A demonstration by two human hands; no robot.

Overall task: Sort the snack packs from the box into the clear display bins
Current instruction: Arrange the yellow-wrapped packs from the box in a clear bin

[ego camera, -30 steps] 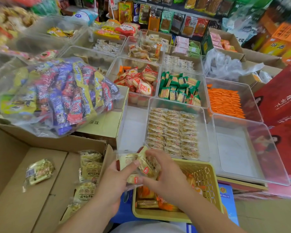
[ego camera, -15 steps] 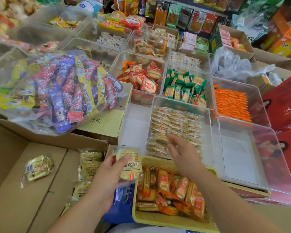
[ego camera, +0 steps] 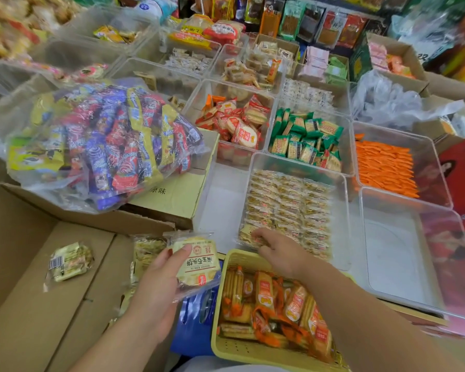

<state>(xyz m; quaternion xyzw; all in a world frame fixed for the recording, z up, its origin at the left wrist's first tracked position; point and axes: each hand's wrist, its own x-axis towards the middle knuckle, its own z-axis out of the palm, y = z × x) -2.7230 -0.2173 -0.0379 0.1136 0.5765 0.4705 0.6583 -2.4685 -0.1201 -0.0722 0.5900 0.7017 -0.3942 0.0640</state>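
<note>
My left hand (ego camera: 156, 283) holds a pale yellow snack pack (ego camera: 198, 264) over the right edge of the open cardboard box (ego camera: 24, 277). Loose packs of the same kind lie in the box, one on the left (ego camera: 70, 261) and more by the flap (ego camera: 145, 253). My right hand (ego camera: 279, 251) reaches into the near left corner of a clear bin (ego camera: 342, 237) filled with tidy rows of these packs. Its fingers curl down on a pack (ego camera: 249, 234) at the front row; the hand hides most of that pack.
A yellow basket (ego camera: 242, 353) of orange packs sits under my right forearm. A clear bin with nothing in it (ego camera: 400, 259) stands to the right, and several filled bins behind. A big bag of mixed sweets (ego camera: 105, 146) lies on a carton at the left.
Both hands were together holding packs over the basket. My right hand has moved forward into the bin and down to its near left corner; my left hand stays with one pack.
</note>
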